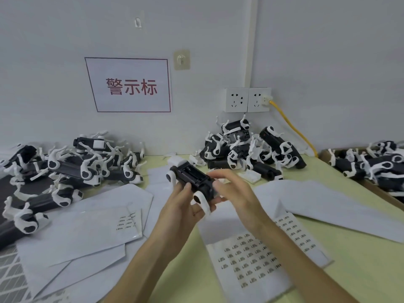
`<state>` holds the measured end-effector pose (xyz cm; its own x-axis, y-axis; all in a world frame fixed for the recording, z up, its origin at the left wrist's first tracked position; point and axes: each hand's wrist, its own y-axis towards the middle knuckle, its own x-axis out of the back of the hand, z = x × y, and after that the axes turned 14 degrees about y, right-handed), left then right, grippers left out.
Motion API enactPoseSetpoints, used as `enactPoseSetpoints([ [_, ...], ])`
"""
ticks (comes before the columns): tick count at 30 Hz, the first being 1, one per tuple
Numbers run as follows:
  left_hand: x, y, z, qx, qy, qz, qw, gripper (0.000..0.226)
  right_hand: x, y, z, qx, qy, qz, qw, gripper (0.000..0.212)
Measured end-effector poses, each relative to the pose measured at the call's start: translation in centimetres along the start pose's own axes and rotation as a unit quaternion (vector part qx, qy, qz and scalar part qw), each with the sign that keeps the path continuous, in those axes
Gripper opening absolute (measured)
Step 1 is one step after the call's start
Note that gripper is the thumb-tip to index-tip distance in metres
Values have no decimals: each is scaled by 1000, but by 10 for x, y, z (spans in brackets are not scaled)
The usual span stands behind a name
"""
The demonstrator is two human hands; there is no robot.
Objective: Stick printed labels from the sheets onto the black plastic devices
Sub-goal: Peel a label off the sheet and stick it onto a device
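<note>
The left hand [181,207] curls under the black device [192,179], held above the label sheet [251,262] — the right hand [235,190] touches its near end, pinching or pressing I cannot tell. Probably light and rigid — grip the body's sides.

Black device [192,182], white clips, sits tilted, open face up, in the left hand [181,206]. Label sheet [251,265] lies flat on the surface [360,270], rows of small labels showing. Left heap [76,167] and back heap [251,154] of devices lie jumbled.
</note>
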<state>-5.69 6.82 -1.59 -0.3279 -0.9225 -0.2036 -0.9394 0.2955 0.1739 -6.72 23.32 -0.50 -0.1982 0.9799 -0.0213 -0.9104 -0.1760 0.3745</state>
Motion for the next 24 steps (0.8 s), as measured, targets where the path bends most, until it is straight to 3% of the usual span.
enactPoseSetpoints([
  [4, 1, -2, 3, -23, 44, -29, 998, 40, -9, -6, -8, 42, -130, 36, 990, 55],
  [7, -2, -3, 4, -31, 93, -79, 992, 46, -10, -7, -13, 81, -151, 21, 985, 57],
  [11, 0, -2, 0, -26, 156, -125, 979, 44, -8, -4, -14, 109, -107, -18, 988, 53],
  [17, 6, 0, -4, -6, 124, -210, 970, 42, 5, 3, -5, 81, 17, -85, 993, 30],
  [21, 4, 0, -2, 23, 83, -181, 980, 65, 7, 0, -5, 89, -15, -60, 994, 30],
  [24, 3, -1, -4, 32, 40, -113, 992, 63, 6, -4, -6, 85, -63, -18, 994, 35],
])
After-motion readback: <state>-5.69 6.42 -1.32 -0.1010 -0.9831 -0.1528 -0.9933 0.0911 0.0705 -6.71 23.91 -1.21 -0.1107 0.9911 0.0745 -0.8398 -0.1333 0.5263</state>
